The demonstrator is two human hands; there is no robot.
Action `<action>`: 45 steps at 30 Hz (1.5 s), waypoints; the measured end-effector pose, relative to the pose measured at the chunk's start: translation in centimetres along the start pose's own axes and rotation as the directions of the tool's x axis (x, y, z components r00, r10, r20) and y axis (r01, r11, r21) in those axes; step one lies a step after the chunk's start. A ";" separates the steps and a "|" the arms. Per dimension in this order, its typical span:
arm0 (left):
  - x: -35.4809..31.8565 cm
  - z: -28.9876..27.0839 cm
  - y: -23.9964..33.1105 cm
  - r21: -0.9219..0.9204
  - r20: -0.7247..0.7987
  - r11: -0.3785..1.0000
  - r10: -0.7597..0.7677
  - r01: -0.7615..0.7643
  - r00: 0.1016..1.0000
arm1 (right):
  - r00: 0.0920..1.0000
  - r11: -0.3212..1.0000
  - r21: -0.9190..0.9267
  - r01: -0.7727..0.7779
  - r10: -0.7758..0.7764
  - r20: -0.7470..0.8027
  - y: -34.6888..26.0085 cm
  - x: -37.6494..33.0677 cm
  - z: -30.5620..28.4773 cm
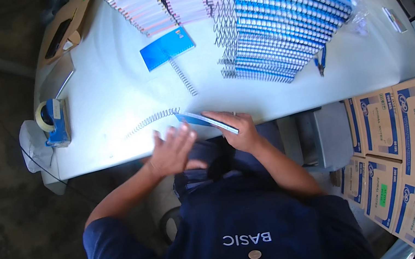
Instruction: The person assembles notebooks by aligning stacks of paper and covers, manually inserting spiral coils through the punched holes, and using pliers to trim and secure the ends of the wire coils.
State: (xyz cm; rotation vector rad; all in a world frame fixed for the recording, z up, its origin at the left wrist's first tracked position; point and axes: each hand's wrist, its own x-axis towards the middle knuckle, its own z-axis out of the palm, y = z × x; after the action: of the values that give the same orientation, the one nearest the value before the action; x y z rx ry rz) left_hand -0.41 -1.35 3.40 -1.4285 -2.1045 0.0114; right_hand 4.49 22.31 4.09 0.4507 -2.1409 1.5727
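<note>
Around the white table (104, 109): at left, one blue tape dispenser (57, 121) and one cardboard box (80, 13); at back, pale paper stacks (132, 1); crowding the right, a tall blue notebook pile (268, 35), too many to count, with one pair of pliers (322, 60) just beside; straight ahead, one flat blue notebook (158, 55), overlapped by a wire coil (184, 75). Loose coils: two, the second coil (153, 119) stretching leftward from the held notebook (200, 119). Held notebook tilted at the table's near edge, gripped in right hand (242, 133); near it, left hand (171, 150), empty, fingers spread.
</note>
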 end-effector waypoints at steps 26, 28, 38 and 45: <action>5.8 -5.5 -9.3 -0.665 0.683 0.146 -0.278 0.733 0.675 | 0.955 0.928 0.250 -0.275 0.234 0.183 0.7 2.2 -1.4; 5.4 -4.8 -9.6 -0.656 0.713 0.068 -0.271 0.752 0.647 | 0.960 0.936 0.239 -0.256 0.219 0.173 0.6 2.1 -1.3; 7.7 -4.7 -11.8 -0.634 0.649 0.360 -0.235 0.685 0.724 | 0.974 0.953 0.217 -0.209 0.184 0.130 0.5 2.1 -1.2; 11.1 -6.6 -8.6 -0.301 0.547 0.862 -0.195 0.409 0.814 | 0.991 0.988 0.099 -0.118 0.111 0.075 0.7 1.2 -0.4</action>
State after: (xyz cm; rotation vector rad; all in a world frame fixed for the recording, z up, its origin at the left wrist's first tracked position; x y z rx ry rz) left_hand -7.39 2.42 16.74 -1.3884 -2.9000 -0.2216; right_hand 3.19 22.89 4.25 0.4277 -2.1793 1.7614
